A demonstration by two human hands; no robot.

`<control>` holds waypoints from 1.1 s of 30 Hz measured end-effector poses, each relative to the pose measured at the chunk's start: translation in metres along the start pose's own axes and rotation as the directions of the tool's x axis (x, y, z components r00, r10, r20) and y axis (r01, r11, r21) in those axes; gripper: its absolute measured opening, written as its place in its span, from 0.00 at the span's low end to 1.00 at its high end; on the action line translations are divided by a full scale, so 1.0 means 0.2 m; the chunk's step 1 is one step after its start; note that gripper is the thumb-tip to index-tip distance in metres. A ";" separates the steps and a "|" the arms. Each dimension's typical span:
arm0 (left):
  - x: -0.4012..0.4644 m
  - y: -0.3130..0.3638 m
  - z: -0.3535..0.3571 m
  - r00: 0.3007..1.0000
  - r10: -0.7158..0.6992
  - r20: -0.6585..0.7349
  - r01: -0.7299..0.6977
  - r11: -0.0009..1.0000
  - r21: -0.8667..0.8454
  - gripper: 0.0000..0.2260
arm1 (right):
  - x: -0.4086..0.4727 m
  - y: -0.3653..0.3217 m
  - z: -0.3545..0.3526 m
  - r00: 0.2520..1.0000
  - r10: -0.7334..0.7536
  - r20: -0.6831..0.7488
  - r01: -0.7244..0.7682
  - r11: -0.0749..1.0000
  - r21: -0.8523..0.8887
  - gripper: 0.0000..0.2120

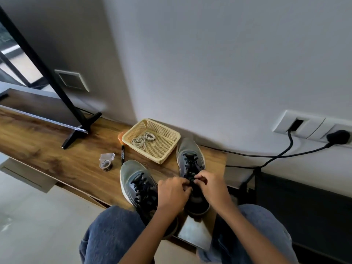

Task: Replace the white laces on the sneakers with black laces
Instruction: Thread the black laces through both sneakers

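Two grey sneakers stand on the wooden table (57,149), toes pointing away from me. The left sneaker (137,180) is threaded with a black lace. On the right sneaker (190,159), black lace (190,164) runs through the eyelets. My left hand (173,193) and my right hand (211,185) meet over the upper eyelets of the right sneaker, fingers pinched on the black lace ends. White laces (142,140) lie coiled in the beige mesh basket (167,147) behind the shoes.
A black marker (123,155), a tape roll (105,165) and a small clear box (107,156) lie left of the shoes. A monitor stand (80,128) occupies the table's left. Black cables (266,157) run from the wall sockets at right. My denim-covered knees press the table's front edge.
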State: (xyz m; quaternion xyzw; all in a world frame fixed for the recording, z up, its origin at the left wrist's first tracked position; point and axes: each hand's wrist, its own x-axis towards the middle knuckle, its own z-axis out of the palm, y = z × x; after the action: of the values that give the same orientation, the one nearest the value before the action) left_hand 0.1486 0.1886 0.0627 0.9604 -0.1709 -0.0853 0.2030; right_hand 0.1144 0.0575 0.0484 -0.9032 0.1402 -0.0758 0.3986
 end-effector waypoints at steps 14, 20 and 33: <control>0.09 -0.04 -0.02 0.997 -0.031 0.064 0.042 0.981 -0.189 0.14 | 0.06 -0.05 -0.01 0.987 -0.006 0.159 0.057 0.947 -0.316 0.10; 0.09 -0.09 -0.02 0.993 -0.083 0.081 0.099 0.972 -0.212 0.14 | 0.09 -0.03 -0.15 0.973 0.155 -0.172 -0.159 0.987 -0.010 0.04; 0.07 0.05 0.03 0.992 -0.126 0.009 0.126 0.988 -0.094 0.16 | 0.04 -0.04 -0.01 0.998 0.061 0.033 -0.050 0.960 -0.277 0.17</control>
State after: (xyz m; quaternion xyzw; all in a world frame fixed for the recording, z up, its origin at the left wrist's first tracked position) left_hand 0.1575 0.1730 0.0610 0.9584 -0.1061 -0.1074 0.2423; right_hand 0.1236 0.0577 0.0557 -0.9470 0.1663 -0.0256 0.2737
